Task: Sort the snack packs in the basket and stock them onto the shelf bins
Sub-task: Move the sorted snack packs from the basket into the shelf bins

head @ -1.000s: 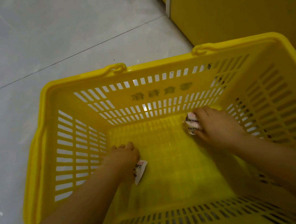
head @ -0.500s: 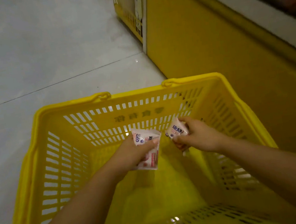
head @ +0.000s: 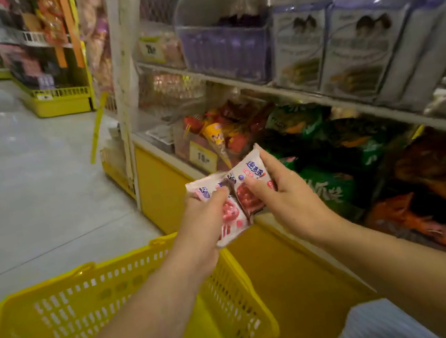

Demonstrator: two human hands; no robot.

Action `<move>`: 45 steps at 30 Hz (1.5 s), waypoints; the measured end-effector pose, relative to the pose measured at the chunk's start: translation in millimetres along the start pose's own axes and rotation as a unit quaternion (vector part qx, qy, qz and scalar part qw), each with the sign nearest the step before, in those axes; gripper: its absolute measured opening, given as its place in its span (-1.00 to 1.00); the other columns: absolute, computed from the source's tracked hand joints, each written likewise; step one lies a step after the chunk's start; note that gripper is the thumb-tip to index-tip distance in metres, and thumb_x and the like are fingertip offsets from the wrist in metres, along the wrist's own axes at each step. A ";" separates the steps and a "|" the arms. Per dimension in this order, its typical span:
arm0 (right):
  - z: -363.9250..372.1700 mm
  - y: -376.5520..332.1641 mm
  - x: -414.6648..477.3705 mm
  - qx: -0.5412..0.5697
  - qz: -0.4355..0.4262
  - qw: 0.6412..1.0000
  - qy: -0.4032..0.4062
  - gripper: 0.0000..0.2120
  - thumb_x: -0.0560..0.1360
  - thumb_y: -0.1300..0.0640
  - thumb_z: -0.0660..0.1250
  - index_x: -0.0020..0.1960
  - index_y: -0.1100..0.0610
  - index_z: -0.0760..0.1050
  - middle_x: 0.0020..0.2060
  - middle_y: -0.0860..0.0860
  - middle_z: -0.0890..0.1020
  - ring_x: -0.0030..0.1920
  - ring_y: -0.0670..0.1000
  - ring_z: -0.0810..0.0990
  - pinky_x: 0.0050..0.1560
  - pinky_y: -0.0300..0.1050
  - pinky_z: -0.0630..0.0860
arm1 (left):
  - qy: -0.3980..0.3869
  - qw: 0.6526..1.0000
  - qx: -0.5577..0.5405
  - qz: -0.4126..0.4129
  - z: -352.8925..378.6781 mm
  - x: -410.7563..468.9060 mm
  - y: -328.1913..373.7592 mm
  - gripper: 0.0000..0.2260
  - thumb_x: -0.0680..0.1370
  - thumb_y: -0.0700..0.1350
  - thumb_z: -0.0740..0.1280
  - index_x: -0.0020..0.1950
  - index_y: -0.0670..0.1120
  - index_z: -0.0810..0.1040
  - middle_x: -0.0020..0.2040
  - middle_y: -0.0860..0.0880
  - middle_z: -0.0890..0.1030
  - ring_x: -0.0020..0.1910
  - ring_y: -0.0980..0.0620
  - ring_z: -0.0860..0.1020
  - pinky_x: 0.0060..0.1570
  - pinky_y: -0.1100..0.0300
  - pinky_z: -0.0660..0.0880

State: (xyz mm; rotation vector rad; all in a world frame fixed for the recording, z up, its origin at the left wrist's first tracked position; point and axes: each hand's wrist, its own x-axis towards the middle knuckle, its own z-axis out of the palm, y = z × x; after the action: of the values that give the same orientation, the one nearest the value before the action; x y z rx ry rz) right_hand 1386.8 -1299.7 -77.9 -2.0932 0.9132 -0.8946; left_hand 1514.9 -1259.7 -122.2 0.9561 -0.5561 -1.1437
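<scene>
Grey floor [head: 32, 197]; purple-white boxes [head: 356, 41] (blurred, perhaps biscuits) above.

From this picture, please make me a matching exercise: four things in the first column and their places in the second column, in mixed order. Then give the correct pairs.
Things
1. basket
2. snack packs
3. green bags
4. purple and white boxes

Places
A. in the bottom bin, at the right
B. at the lower left, beside the yellow shelf base
C. on the upper shelf, top right
D. held up by the left hand and the right hand

Pairs: 1-B, 2-D, 3-A, 4-C
</scene>
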 end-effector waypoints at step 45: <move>-385.3 -158.7 -62.0 -0.665 0.322 0.673 0.025 -0.72 0.51 0.00 0.28 0.11 0.17 0.51 -0.17 0.04 0.53 -0.13 0.09 0.54 -0.10 -0.04 0.52 | -0.348 0.924 0.022 0.159 289.2 -96.0 93.5 -0.86 0.58 -0.18 0.30 0.11 -0.04 0.43 -0.03 -0.10 0.70 -0.05 -0.09 0.68 0.07 -0.10 0.56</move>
State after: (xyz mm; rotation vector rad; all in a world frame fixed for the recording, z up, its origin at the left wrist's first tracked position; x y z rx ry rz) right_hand 1103.5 -1283.3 233.4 -2.3389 2.6573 0.3293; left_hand 1300.2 -1260.0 113.2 0.4424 -1.2675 -1.1604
